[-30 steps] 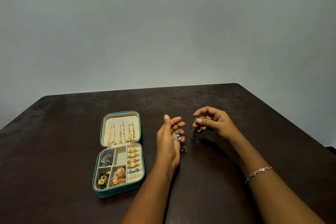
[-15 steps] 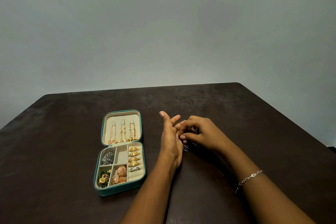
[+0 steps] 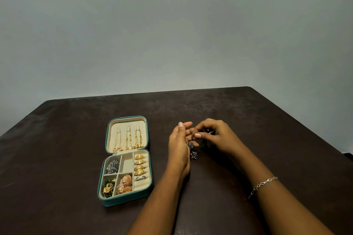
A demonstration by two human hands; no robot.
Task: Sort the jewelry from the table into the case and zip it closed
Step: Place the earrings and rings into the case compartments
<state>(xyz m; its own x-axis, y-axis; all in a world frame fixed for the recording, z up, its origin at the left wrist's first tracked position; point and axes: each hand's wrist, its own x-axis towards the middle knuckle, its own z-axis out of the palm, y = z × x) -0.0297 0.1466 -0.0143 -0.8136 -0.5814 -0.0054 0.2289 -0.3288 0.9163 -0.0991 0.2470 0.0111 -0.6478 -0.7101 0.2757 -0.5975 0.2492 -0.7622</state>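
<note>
A teal jewelry case lies open on the dark table, left of my hands. Three gold chains hang in its lid. Its tray holds a silver piece, gold rings and gold earrings. My left hand stands on its edge with fingers straight and a silver ring on one finger. My right hand has curled fingers and pinches a small dark jewelry piece right at the left fingertips. Another dark earring lies by the left palm.
A silver bracelet sits on my right wrist. The table's far edge meets a plain grey wall, and its right corner drops off at the far right.
My right hand has moved left with the dark piece until its fingers meet my left hand's fingertips. My left hand has stayed in place.
</note>
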